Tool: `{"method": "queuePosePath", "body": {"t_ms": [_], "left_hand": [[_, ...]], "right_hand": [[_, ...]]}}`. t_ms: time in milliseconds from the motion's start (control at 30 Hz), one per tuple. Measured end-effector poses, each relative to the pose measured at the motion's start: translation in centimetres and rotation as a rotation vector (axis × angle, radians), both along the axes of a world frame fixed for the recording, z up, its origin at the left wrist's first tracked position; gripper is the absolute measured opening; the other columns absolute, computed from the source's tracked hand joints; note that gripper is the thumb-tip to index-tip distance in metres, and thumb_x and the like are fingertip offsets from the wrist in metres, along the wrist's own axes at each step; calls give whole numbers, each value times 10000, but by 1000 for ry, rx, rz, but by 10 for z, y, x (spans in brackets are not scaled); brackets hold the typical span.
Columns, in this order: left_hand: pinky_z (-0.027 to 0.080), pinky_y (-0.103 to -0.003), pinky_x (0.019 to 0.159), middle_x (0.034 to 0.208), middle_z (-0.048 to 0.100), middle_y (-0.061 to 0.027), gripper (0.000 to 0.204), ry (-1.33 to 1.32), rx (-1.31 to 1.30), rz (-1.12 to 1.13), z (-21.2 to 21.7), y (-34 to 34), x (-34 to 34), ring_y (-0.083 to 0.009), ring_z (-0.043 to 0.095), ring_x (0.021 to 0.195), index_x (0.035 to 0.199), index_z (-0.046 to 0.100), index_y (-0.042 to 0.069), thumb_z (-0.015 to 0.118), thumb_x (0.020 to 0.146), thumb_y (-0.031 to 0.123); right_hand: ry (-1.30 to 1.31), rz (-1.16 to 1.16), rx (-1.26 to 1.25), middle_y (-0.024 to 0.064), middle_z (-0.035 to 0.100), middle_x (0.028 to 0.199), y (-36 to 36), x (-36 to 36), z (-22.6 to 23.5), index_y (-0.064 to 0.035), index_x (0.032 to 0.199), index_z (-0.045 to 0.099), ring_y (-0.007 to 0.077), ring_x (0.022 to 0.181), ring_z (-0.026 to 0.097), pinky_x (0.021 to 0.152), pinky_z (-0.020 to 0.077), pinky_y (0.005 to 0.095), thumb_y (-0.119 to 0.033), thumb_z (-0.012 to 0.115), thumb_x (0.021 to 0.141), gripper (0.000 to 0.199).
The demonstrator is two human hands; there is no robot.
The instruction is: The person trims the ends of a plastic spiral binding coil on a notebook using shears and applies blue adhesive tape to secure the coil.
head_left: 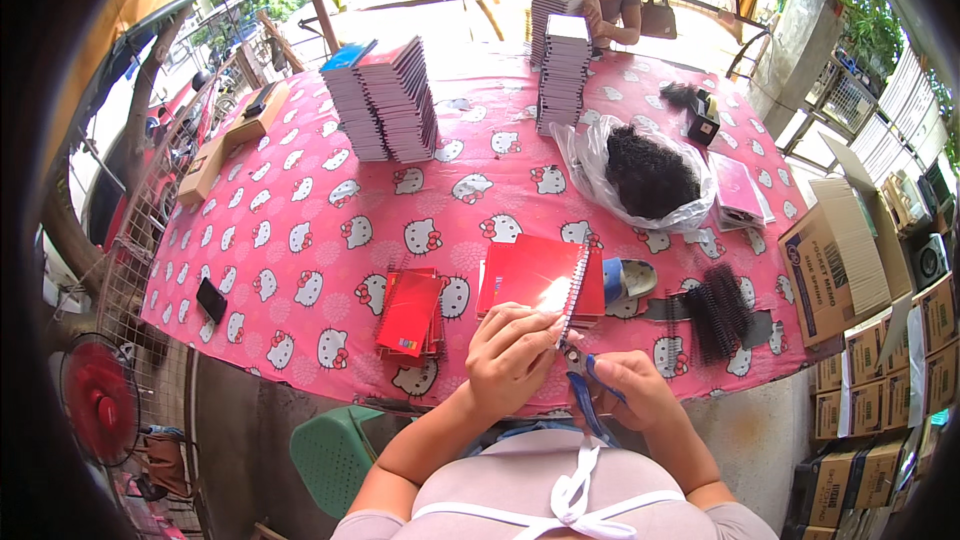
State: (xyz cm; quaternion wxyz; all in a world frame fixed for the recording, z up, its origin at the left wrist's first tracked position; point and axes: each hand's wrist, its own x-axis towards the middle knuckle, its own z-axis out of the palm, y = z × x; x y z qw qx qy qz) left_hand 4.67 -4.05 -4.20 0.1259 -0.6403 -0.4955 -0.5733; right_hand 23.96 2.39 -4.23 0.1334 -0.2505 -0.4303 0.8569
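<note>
My left hand [512, 355] grips the near end of a red spiral notebook [535, 280] that lies on the pink cartoon-cat tablecloth [300, 230]. The notebook's black wire coil [576, 290] runs along its right edge. My right hand [628, 385] holds blue-handled pliers [590, 390] with the tip at the coil's near end. A small pile of red notebook covers [410, 312] lies just left of my hands.
Loose black wire coils [712, 305] lie to the right, beside a blue tape roll [620, 280]. A clear bag of black coils [648, 172], stacks of notebooks [385, 100] [562, 70], a person at the far side, cardboard boxes [835, 260] right, a phone [210, 298], a green stool [335, 450].
</note>
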Motion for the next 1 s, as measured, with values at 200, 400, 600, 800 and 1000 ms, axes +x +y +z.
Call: {"method": "queuePosePath", "body": {"t_ms": [200,400,600,800,1000], "left_hand": [[528,-363,715,939,684,-79,196,-171,158,187,5,1,-42,-246,650,833,939,674,47,709,767,-40],[467,-291,682,818,651,-50,257,-363,278,408,41,-28,-112,-173,595,758,1059,658,12,657,812,-57],[348,-371,761,653,544,-14,269,446,-362,245,17,-18,-176,-163,488,621,1105,667,74,628,855,163],[-36,-645,1081,1418,399,-101,586,405,-1027,313,-113,17,-185,-265,281,1367,1458,312,124,389,963,426],[-86,-686,1061,1529,295,-128,646,206,-878,578,-115,10,-196,-317,174,1447,1482,286,108,290,985,521]], "right_hand": [[-237,-198,1103,146,622,1049,-8,5,-51,-10,1150,603,238,910,643,758,527,409,-246,686,863,380],[-792,-234,1676,139,582,1191,6,45,-164,-59,1160,621,325,1150,530,1070,268,581,-352,733,782,491],[74,-892,1146,81,622,1161,36,24,5,-11,1146,622,149,1012,583,890,465,303,-299,676,891,389],[-375,-523,962,138,608,1061,86,-20,-8,33,1116,613,194,963,581,822,466,313,-372,666,883,471],[-399,-466,1318,179,584,1159,83,-50,-25,41,1116,600,262,1048,576,880,462,367,-315,741,812,489]]}}
